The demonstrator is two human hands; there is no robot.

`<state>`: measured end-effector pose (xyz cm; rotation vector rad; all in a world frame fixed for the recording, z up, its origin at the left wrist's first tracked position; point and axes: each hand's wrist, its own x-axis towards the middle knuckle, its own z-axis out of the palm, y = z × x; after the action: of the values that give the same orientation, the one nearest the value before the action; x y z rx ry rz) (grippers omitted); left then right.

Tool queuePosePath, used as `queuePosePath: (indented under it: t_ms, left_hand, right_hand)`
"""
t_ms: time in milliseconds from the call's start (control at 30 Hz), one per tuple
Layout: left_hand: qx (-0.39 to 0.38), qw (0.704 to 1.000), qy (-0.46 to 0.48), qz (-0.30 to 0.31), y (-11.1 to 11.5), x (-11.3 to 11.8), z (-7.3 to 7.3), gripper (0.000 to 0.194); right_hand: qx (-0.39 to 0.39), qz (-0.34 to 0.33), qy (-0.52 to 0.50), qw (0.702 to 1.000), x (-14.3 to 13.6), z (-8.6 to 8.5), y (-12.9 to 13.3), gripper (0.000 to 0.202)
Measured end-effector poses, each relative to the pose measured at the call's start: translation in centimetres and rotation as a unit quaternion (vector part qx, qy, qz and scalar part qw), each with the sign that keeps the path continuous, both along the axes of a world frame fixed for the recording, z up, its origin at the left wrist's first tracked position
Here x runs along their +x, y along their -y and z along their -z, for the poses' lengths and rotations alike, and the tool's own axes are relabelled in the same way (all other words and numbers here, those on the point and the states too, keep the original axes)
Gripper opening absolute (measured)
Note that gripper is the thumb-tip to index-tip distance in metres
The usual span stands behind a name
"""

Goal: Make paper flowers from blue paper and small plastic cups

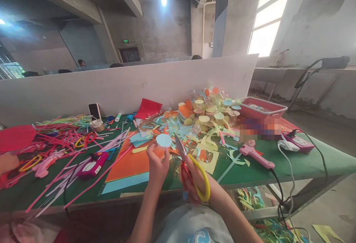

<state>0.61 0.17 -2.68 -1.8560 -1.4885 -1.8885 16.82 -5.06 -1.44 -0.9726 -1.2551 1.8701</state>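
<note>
My left hand (158, 161) holds a small light-blue paper piece (164, 140), roughly round with straight-cut edges, between thumb and fingers. To its right, my right hand (192, 178) grips scissors with red and yellow handles (204, 180). The scissor blades (180, 147) point up and away, just right of the blue piece and apart from it. Beneath my left hand lie orange sheets (128, 167) with a light-blue sheet (125, 183) under them. Blue and yellow paper scraps (210, 143) are spread behind and beside the scissors.
A pink glue gun (257, 156), power strips (93, 165) and cables lie on the green table (328, 154). A pink basket (264, 107) stands at back right, near piled paper discs. Pipe cleaners (55, 135) cover the left, where another person's hand (8, 162) shows. A white partition (125, 87) stands behind.
</note>
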Motion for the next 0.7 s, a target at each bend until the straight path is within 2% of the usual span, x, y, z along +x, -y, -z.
queuePosePath:
  t_ms: [133,300,533,700]
  left_hand:
    - [-0.035,0.998,0.048,-0.007,0.3,0.2,-0.5,0.037]
    - [-0.049,0.997,0.064,0.000,-0.1,0.1,-0.1,0.051]
    - [-0.062,0.996,0.062,-0.018,-0.4,-0.1,0.7,0.051]
    - [-0.058,0.997,0.044,-0.031,-0.5,-0.1,0.9,0.048]
  right_hand:
    - [0.002,0.031,-0.028,0.999,0.8,-1.1,0.1,0.068]
    - [0.044,-0.008,-0.001,0.999,2.0,-2.5,0.9,0.065]
    - [0.055,-0.054,-0.004,0.997,1.7,-1.2,1.6,0.061]
    - [0.076,-0.067,0.011,0.995,1.7,-1.6,1.7,0.065]
